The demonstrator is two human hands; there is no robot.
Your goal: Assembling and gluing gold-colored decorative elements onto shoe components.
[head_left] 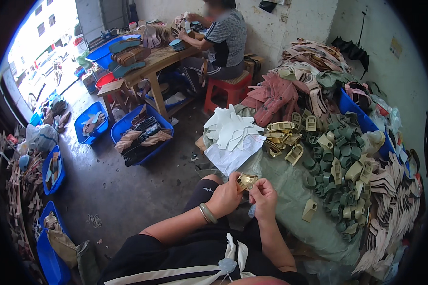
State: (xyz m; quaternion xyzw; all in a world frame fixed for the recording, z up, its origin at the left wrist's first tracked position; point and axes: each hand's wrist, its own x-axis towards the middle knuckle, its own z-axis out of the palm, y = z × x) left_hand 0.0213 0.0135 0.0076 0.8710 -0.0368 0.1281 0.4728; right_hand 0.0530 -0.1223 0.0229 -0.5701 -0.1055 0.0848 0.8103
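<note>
A shiny gold shoe heel (246,181) is held up in front of my lap. My left hand (225,196) grips it from the left, with fingers wrapped around its side. The thumb and fingers of my right hand (263,195) pinch at its right end; whether a small part is between them is hidden. Just beyond, more gold heels (281,137) lie heaped on the green-covered worktop (283,185). Many dull green and pale gold heels (335,161) are piled to the right of them.
White cut pieces (230,127) lie on a white sheet beside reddish uppers (276,97). Pale strips (390,199) cover the far right. Blue tubs (142,135) stand on the floor at left. Another person (228,42) sits on a red stool (227,90) at a wooden table (152,61).
</note>
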